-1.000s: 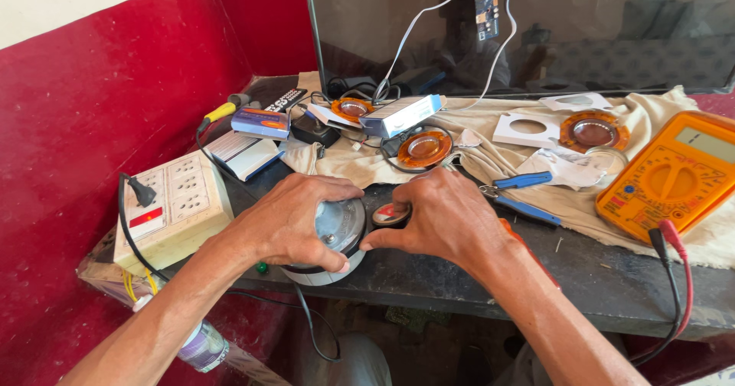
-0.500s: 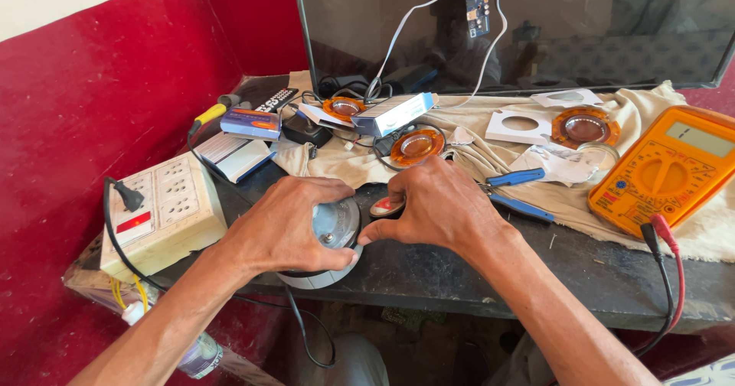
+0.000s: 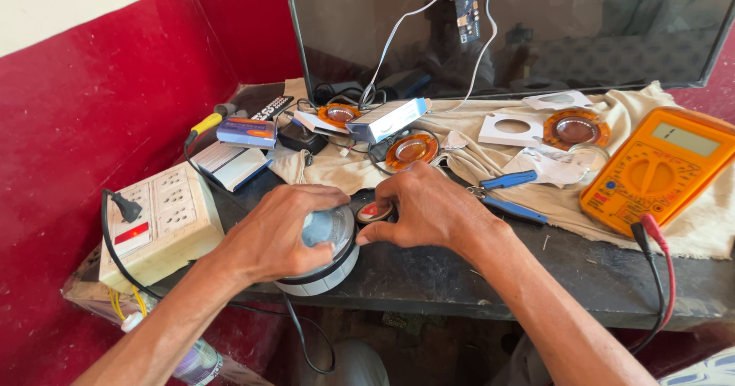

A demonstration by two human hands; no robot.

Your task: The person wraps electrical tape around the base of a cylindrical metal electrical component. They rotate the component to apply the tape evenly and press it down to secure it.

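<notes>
A round silver and black speaker driver (image 3: 325,260) sits at the near edge of the dark workbench (image 3: 582,267). My left hand (image 3: 279,229) wraps over its top from the left, fingers closed on the metal dome. My right hand (image 3: 425,206) rests just right of it, fingertips pressing a small oval red and black part (image 3: 374,211) beside the driver. A thin black cable (image 3: 306,340) hangs down from under the driver.
A white socket box (image 3: 164,221) with a black plug stands at the left. An orange multimeter (image 3: 658,168) with red and black leads lies on the cream cloth (image 3: 536,164) at right. Blue-handled pliers (image 3: 501,191), orange diaphragms (image 3: 411,150), small boxes and a dark flat screen (image 3: 521,26) fill the back.
Both hands stay on the driver with only slight shifts. The view has drifted a little, so the bench sits somewhat differently in the frame.
</notes>
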